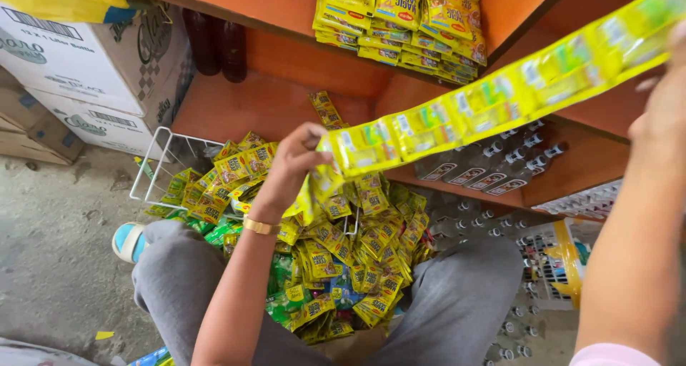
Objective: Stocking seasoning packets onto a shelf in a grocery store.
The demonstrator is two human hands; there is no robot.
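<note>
A long strip of joined yellow sachets (493, 98) stretches from the centre up to the top right. My left hand (291, 164) pinches its lower end, a gold bracelet on the wrist. My right hand (661, 116) holds the upper part of the strip at the right edge. Below the hands, a heap of yellow and green sachet strips (336, 259) lies in a white wire basket (153, 167) between my knees.
Orange wooden shelves (271, 102) carry stacked yellow sachets (400, 19) above, dark bottles (218, 48) at the back and clear bottles (500, 166) at right. Cardboard boxes (86, 66) stand left on the concrete floor. A wrapped pack of bottles (550, 266) sits lower right.
</note>
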